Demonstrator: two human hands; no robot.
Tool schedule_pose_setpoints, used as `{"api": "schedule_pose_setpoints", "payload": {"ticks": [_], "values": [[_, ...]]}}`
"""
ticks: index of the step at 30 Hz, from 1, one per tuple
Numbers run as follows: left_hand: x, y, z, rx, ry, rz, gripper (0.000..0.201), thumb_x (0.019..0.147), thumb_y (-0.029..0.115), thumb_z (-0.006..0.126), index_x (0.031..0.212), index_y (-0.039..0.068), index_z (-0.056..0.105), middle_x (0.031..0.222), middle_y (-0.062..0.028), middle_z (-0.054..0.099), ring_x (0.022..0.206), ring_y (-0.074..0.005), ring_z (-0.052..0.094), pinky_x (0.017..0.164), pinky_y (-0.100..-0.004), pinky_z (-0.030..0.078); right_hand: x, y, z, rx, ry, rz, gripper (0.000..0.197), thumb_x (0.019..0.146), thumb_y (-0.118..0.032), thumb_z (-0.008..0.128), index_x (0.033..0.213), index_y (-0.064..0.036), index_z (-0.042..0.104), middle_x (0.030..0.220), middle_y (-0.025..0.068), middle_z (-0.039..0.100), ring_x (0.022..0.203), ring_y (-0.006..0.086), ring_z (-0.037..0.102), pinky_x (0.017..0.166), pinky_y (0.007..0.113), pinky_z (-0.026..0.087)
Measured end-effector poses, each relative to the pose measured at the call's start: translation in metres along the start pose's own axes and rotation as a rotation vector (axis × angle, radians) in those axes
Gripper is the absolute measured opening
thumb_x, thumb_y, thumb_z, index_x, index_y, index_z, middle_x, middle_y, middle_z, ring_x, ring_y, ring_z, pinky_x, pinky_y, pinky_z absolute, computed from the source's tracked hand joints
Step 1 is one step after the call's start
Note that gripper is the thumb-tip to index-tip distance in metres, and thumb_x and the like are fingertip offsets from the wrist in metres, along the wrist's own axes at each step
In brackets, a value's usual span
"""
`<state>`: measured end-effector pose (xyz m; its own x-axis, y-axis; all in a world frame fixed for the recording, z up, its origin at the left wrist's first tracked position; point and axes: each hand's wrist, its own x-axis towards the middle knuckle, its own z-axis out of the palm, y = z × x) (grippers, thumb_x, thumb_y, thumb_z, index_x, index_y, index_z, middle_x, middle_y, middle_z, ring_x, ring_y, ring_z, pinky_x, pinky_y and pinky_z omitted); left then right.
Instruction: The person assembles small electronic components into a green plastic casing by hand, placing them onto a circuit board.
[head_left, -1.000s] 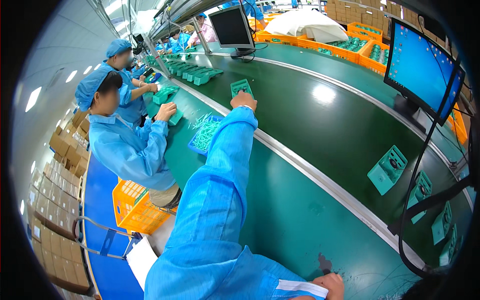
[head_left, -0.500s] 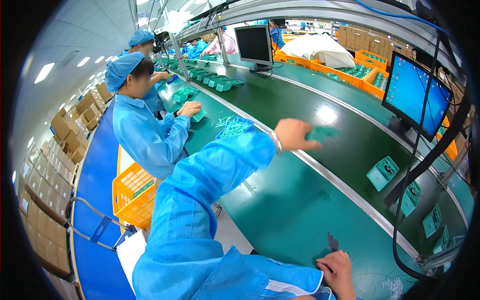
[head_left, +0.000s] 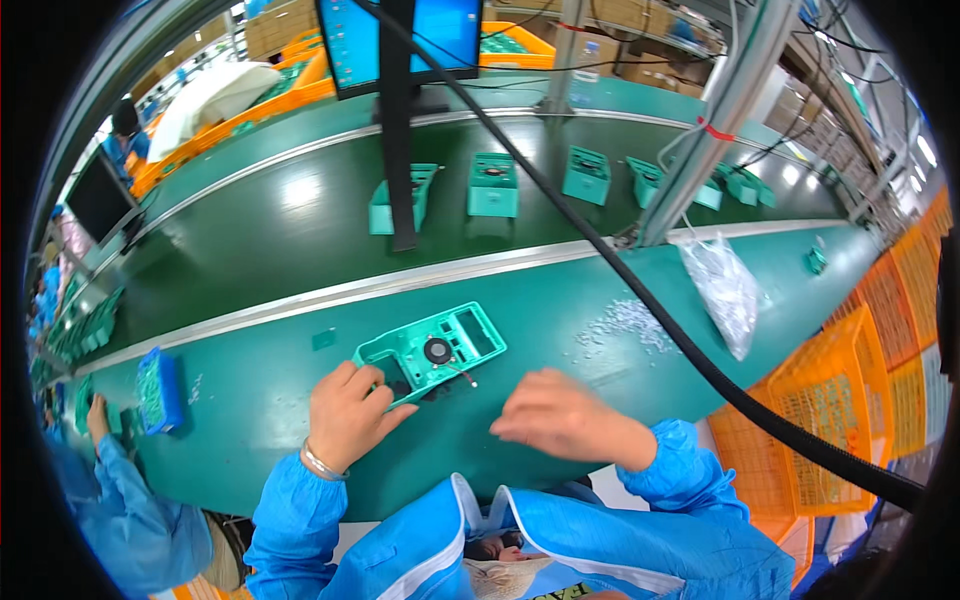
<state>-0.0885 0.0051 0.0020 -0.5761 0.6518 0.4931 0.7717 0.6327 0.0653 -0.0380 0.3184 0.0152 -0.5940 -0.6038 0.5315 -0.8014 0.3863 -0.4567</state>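
Observation:
A turquoise plastic housing point(head_left: 462, 328) lies open side up on the green bench before me, with a small round black fan point(head_left: 438, 350) and a short wire inside. My left hand point(head_left: 350, 408) is closed on the housing's left end, fingers over its rim and thumb along the near side. To the right of the housing, my right hand point(head_left: 558, 415) hovers low over the bench, apart from the housing. Motion smears its bent fingers, and whatever may be between them is hidden. Small dark bits lie by the housing's near edge.
Several similar housings point(head_left: 493, 186) stand on the dark conveyor beyond a metal rail. Small pale parts point(head_left: 630, 328) and a clear plastic bag point(head_left: 722, 290) lie to the right. A black cable point(head_left: 600, 245) crosses the view. At left are a blue tray point(head_left: 160, 392) and a co-worker's arm point(head_left: 130, 485).
My view has swung right and down to the bench. My left hand, earlier stretched over the conveyor at a blurred green piece, is now back on a housing. My right hand has lifted.

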Motion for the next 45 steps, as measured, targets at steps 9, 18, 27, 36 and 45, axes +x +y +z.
{"api": "schedule_pose_setpoints", "payload": {"ticks": [9, 18, 27, 36, 45], "values": [[-0.003, 0.009, 0.015, -0.035, 0.06, -0.037, 0.035, 0.06, 0.026, 0.089, 0.081, 0.011, 0.066, 0.096, -0.0038, 0.064, 0.078, -0.025, 0.057, 0.063, -0.04, 0.046, -0.069, 0.08, -0.068, -0.475, 0.245, 0.57, 0.008, 0.082, -0.007, 0.077, 0.088, -0.0093, 0.074, 0.086, 0.0059, 0.066, 0.088, 0.0292, 0.061, 0.078, 0.041, 0.045], [-0.004, 0.009, 0.012, -0.024, 0.052, -0.03, 0.031, 0.068, 0.03, 0.085, 0.085, 0.01, 0.068, 0.098, -0.0047, 0.065, 0.078, -0.0255, 0.057, 0.064, -0.0407, 0.045, -0.063, 0.101, -0.066, -0.398, 0.138, 0.623, 0.005, 0.081, -0.009, 0.077, 0.085, -0.0097, 0.075, 0.085, 0.0046, 0.066, 0.089, 0.0276, 0.059, 0.081, 0.04, 0.044], [-0.008, 0.008, 0.014, -0.035, 0.058, -0.035, 0.03, 0.067, 0.028, 0.085, 0.085, 0.01, 0.068, 0.097, -0.0046, 0.065, 0.077, -0.0251, 0.056, 0.063, -0.0402, 0.045, -0.056, 0.107, -0.065, -0.492, 0.01, 0.557, 0.003, 0.08, -0.01, 0.076, 0.082, -0.0101, 0.073, 0.086, 0.0038, 0.066, 0.09, 0.0275, 0.059, 0.082, 0.04, 0.044], [-0.007, 0.007, 0.014, -0.032, 0.065, -0.037, 0.03, 0.066, 0.027, 0.086, 0.084, 0.011, 0.067, 0.096, -0.0036, 0.065, 0.076, -0.0241, 0.056, 0.062, -0.04, 0.045, -0.051, 0.11, -0.066, -0.451, 0.012, 0.58, 0.003, 0.081, -0.007, 0.074, 0.081, -0.0068, 0.071, 0.084, 0.0076, 0.066, 0.088, 0.0297, 0.061, 0.083, 0.041, 0.048], [-0.009, 0.007, 0.014, -0.016, 0.057, -0.034, 0.03, 0.066, 0.029, 0.086, 0.083, 0.012, 0.067, 0.095, -0.0026, 0.065, 0.076, -0.0234, 0.055, 0.061, -0.0395, 0.044, -0.046, 0.108, -0.066, -0.54, -0.077, 0.539, 0.002, 0.082, -0.011, 0.073, 0.081, -0.0112, 0.071, 0.084, 0.0043, 0.065, 0.09, 0.0271, 0.058, 0.084, 0.04, 0.043]]}}
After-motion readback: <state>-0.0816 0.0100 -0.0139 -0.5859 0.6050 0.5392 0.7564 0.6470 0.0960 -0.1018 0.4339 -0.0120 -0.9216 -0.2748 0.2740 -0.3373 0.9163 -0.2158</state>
